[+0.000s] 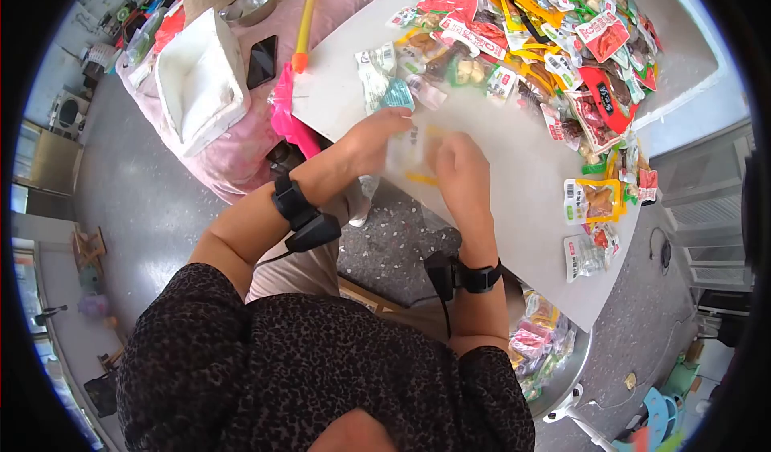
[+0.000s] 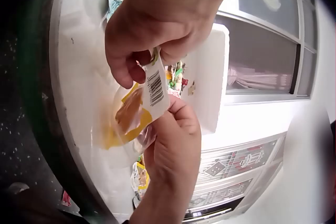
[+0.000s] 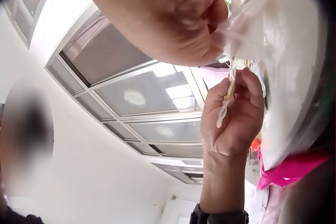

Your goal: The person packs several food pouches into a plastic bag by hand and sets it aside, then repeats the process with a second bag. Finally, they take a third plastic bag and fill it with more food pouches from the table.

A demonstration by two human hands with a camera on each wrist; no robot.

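Note:
Over the near edge of the table, both hands hold a small snack packet [image 2: 131, 111] with a yellow border, a clear window onto brown food and a barcode on its white end. My left hand [image 1: 373, 140] pinches the barcode end between thumb and fingers. Opposite it, my right hand [image 1: 466, 171] has its thumb and curled fingers on the packet's other side. Clear plastic film [image 3: 247, 32] hangs at the right fingers, partly overlapping the packet. Near the left fingertips on the table lies a pale blue-and-white packet [image 1: 395, 93].
A heap of snack packets [image 1: 554, 38] fills the far side, partly in a white foam box [image 1: 683, 59]. More packets [image 1: 590, 203] lie along the right edge. Below stands a metal basin [image 1: 580, 364] of packets. Left are a white foam tray [image 1: 201, 83], a phone [image 1: 263, 61] and a pink bag [image 1: 287, 115].

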